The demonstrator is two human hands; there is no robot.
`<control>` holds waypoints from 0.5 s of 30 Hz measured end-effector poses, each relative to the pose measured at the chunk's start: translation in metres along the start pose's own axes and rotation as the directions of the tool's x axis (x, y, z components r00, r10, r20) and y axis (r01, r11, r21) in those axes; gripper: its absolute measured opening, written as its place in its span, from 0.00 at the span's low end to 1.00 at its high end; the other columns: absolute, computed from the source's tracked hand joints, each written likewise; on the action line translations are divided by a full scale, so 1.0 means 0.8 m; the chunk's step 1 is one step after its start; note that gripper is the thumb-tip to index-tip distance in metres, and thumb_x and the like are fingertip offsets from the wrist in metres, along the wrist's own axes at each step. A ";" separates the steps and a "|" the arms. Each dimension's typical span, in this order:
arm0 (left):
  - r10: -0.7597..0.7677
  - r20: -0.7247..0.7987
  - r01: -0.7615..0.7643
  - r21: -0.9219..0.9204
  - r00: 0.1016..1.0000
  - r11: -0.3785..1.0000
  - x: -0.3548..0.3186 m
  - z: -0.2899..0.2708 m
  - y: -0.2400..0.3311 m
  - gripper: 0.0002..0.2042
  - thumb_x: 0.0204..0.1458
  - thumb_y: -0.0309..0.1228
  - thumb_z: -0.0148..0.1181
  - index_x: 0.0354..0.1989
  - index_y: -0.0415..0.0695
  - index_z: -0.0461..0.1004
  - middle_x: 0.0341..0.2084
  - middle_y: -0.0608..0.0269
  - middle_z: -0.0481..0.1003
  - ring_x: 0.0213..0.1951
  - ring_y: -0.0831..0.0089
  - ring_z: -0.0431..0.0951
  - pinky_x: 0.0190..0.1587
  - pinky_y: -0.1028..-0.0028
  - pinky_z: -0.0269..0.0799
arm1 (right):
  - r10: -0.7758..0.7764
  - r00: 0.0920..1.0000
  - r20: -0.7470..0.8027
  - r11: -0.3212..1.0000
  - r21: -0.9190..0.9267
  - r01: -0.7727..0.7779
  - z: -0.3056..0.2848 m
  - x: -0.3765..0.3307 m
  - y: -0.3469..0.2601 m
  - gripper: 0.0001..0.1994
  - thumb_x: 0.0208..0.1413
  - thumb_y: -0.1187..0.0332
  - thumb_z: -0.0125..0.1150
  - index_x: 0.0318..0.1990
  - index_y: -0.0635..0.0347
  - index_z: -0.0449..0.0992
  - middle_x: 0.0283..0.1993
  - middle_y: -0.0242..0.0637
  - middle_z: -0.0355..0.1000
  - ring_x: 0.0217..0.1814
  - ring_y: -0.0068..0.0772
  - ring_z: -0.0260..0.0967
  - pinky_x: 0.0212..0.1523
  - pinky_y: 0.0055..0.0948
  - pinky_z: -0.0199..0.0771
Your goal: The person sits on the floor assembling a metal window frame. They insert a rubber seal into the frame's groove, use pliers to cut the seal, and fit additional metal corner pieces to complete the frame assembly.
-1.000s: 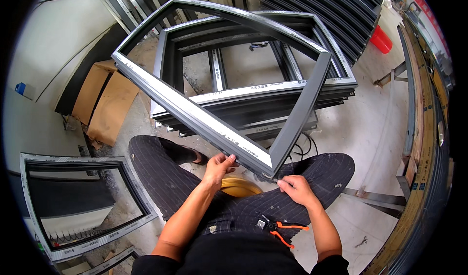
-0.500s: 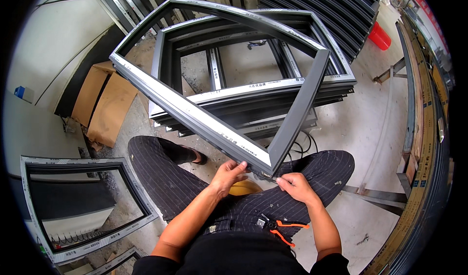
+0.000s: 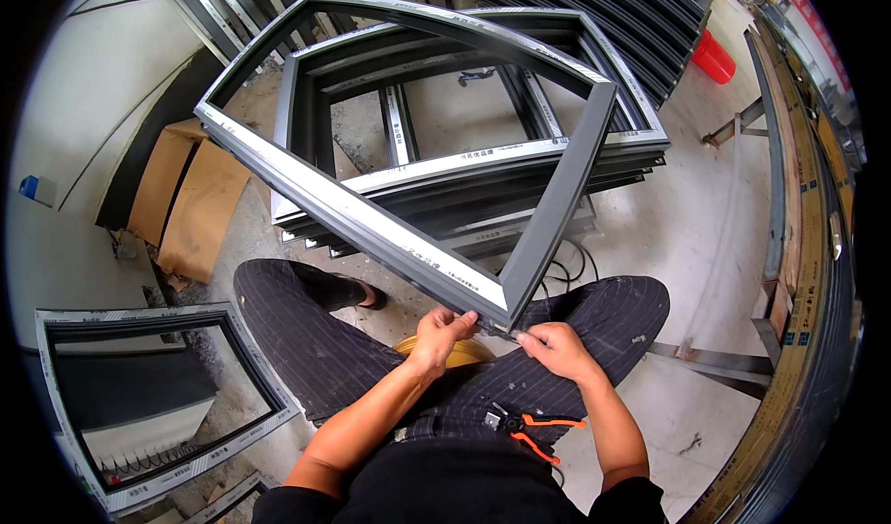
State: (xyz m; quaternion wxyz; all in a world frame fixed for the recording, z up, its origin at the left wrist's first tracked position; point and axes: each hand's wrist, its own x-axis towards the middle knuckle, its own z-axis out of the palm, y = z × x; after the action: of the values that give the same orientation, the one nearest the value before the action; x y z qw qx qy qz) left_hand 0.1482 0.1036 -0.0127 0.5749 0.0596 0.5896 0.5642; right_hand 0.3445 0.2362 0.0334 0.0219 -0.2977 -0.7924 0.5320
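Note:
A dark grey metal window frame (image 3: 353,213) is tilted up toward me, its near corner just above my lap. My left hand (image 3: 440,331) pinches the underside of that corner. Close beside it, my right hand (image 3: 549,348) has its fingertips at the same corner from the right. I sit with my knees apart in striped dark trousers. Orange-handled pliers (image 3: 531,429) lie on my lap below my right hand. A yellow round object (image 3: 459,352) shows between my legs.
A stack of similar frames (image 3: 520,167) lies on the concrete floor behind the held one. Flattened cardboard (image 3: 190,204) lies at left. Another frame (image 3: 148,403) rests at lower left. A red bucket (image 3: 713,57) stands far right, with metal racks (image 3: 789,245) along the right side.
The frame's near corner has come lower and closer to my lap. Both hands have drawn together at that corner.

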 end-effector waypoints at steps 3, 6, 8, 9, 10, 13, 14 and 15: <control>-0.054 -0.039 0.054 0.003 0.998 0.999 -0.004 0.002 0.015 0.13 0.51 0.34 0.67 0.33 0.36 0.72 0.25 0.61 0.75 0.29 0.74 0.76 0.37 0.75 0.73 | 0.013 1.000 -0.020 1.000 -0.009 -0.013 0.004 -0.001 0.006 0.18 0.58 0.60 0.57 0.21 0.64 0.73 0.18 0.44 0.67 0.21 0.44 0.66 0.25 0.36 0.64; -0.054 -0.160 0.071 0.100 0.986 0.992 0.007 -0.042 0.049 0.12 0.50 0.35 0.67 0.29 0.39 0.73 0.22 0.64 0.73 0.25 0.74 0.74 0.33 0.76 0.73 | -0.009 0.999 -0.049 0.999 -0.039 0.007 0.006 -0.004 0.012 0.17 0.57 0.60 0.58 0.22 0.64 0.72 0.20 0.46 0.67 0.23 0.48 0.65 0.26 0.38 0.64; 0.046 -0.195 -0.049 -0.008 0.980 0.999 0.034 -0.101 0.065 0.13 0.51 0.37 0.66 0.25 0.41 0.72 0.18 0.65 0.70 0.19 0.75 0.67 0.25 0.75 0.66 | -0.026 0.999 -0.047 0.997 -0.069 0.022 0.006 -0.005 0.010 0.17 0.57 0.60 0.58 0.23 0.65 0.72 0.21 0.47 0.66 0.25 0.50 0.65 0.27 0.39 0.64; 0.108 -0.203 -0.111 -0.001 0.973 0.994 0.048 -0.133 0.082 0.14 0.52 0.38 0.64 0.24 0.43 0.70 0.15 0.67 0.67 0.18 0.76 0.65 0.22 0.77 0.61 | -0.018 0.998 -0.058 0.997 -0.082 0.013 0.007 -0.006 0.008 0.17 0.57 0.60 0.58 0.22 0.65 0.71 0.21 0.47 0.66 0.25 0.50 0.65 0.27 0.39 0.64; 0.089 -0.119 -0.105 -0.136 0.989 0.985 0.059 -0.166 0.103 0.14 0.54 0.37 0.62 0.23 0.44 0.69 0.14 0.68 0.64 0.16 0.76 0.61 0.20 0.78 0.56 | -0.013 0.998 -0.069 0.995 -0.095 0.007 0.007 -0.006 0.005 0.17 0.57 0.60 0.58 0.22 0.66 0.71 0.22 0.48 0.66 0.25 0.51 0.65 0.27 0.40 0.64; 0.159 -0.077 -0.176 -0.333 0.984 0.926 0.090 -0.237 0.139 0.11 0.57 0.37 0.59 0.28 0.44 0.72 0.17 0.69 0.67 0.19 0.79 0.64 0.26 0.79 0.62 | -0.030 0.998 -0.061 0.992 -0.125 0.022 0.005 -0.003 0.004 0.15 0.56 0.61 0.59 0.24 0.65 0.73 0.24 0.47 0.68 0.27 0.50 0.67 0.29 0.40 0.66; 0.104 -0.227 -0.174 -0.315 0.968 0.933 0.095 -0.244 0.142 0.10 0.57 0.38 0.58 0.30 0.44 0.73 0.21 0.69 0.70 0.24 0.77 0.68 0.32 0.77 0.66 | -0.033 0.998 -0.058 0.991 -0.132 0.025 0.004 -0.003 0.004 0.15 0.55 0.61 0.59 0.25 0.65 0.73 0.25 0.47 0.68 0.28 0.49 0.67 0.30 0.39 0.66; 0.046 -0.367 -0.165 -0.299 0.929 0.940 0.090 -0.228 0.157 0.10 0.57 0.38 0.58 0.33 0.44 0.74 0.25 0.68 0.73 0.29 0.76 0.71 0.38 0.76 0.70 | -0.059 0.995 -0.076 0.987 -0.155 0.047 -0.001 -0.003 -0.006 0.13 0.54 0.62 0.60 0.27 0.64 0.74 0.26 0.46 0.69 0.31 0.49 0.68 0.32 0.39 0.67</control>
State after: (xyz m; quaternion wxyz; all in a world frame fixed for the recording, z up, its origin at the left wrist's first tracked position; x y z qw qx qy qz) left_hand -0.0848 0.0915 -0.0188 0.4294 -0.1064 0.5785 0.6853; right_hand 0.3449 0.2345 0.0388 0.0450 -0.2984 -0.8371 0.4562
